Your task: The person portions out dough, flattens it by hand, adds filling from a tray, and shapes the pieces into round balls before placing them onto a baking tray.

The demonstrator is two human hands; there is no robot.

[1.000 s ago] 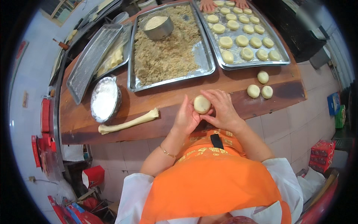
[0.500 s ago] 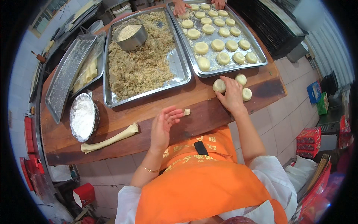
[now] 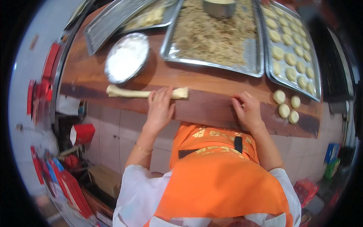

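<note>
A pale rope of dough point(image 3: 130, 93) lies along the table's near edge. The fingers of my left hand point(image 3: 160, 106) are wrapped over it, close to its thick right end. Farther right, my right hand point(image 3: 248, 110) is just above the wood with its fingers curled in. A small light bit, apparently a scrap of dough point(image 3: 243, 106), shows at those fingertips, mostly hidden. Several round flattened dough pieces point(image 3: 279, 97) sit together on the table to the right of that hand.
Beyond the rope stands a bowl of white flour point(image 3: 126, 58). A tray of crumbly filling point(image 3: 211, 65) holds a round metal container point(image 3: 220, 9). At right is a tray of dough rounds point(image 3: 269, 62); at back left are a long metal tray point(image 3: 109, 28) and more dough point(image 3: 154, 16).
My view has swung left. My left hand has come down onto the dough rope. My right hand has left the round pieces and moved left to where the small scrap lay.
</note>
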